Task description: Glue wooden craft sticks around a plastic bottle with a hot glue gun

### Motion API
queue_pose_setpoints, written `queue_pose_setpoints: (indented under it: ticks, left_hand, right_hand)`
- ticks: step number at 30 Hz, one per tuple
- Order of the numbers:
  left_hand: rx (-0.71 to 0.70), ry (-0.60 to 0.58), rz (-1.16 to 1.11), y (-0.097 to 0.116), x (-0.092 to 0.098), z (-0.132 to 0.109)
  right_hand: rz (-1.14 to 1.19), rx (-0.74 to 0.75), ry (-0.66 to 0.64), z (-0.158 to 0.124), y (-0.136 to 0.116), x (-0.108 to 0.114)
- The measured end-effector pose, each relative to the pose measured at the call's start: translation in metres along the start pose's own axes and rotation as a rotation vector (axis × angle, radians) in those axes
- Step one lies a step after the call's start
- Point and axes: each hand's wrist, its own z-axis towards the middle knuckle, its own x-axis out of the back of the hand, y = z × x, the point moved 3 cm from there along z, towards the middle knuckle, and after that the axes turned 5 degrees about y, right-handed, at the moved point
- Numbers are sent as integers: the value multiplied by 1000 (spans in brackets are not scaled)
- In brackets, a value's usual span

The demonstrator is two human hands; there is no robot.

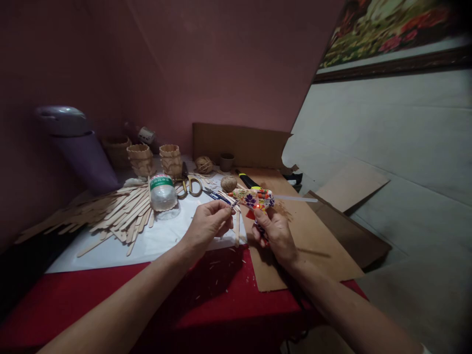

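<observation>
My right hand (276, 233) is wrapped round the grip of a flower-patterned hot glue gun (254, 197). A small light glows on the gun's side, and a translucent glue stick (297, 198) juts out of its back. The gun's nozzle points left, above the fingers of my left hand (210, 219). Thumb and fingertips of that hand are pinched together; whatever they hold is too small to name. Just behind them lie dark blue, slender pointed tools (218, 196) and a small ball of twine (229, 183).
Craft sticks (121, 216) spread over white paper (184, 223) at left, beside a plastic bottle (163, 194) and scissors (191, 187). Behind stand wooden cups (170, 160), a purple flask (83, 152) and another twine ball (204, 164). A utility knife (248, 179) rests near the cardboard sheet (317, 246).
</observation>
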Motion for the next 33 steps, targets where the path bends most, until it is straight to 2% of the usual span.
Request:
queue_pose_setpoints:
  ticks: [4,9,12,15,18,22,27,30,33]
  left_hand:
    - [9,11,23,0,1,0]
    - [-26,41,97,-3,1,2]
    - [-175,96,253,-5,1,2]
    - [-369,200,473,-7,0,0]
    - [-456,268,597,-9,-3,-3]
    - [-423,297,575,-12,-3,-3]
    - [-330,198,447,-15,-1,3]
    - [-355,197,439,-14,-1,4]
    - [-436,247,569,-10,-1,1]
  right_hand:
    - [4,-14,15,1,-1,1]
    - [-61,57,22,-3,-5,-2]
    - [-93,95,34,-6,-6,-4]
    - [-123,101,52,-7,-4,-5]
    - [-154,86,58,-7,-2,-5]
    - [-171,55,62,-6,0,-5]
    - [-119,-12,56,-3,4,-3]
    - [-115,-12,51,-2,5,-2]
    - [-127,0,43,-4,4,-4]
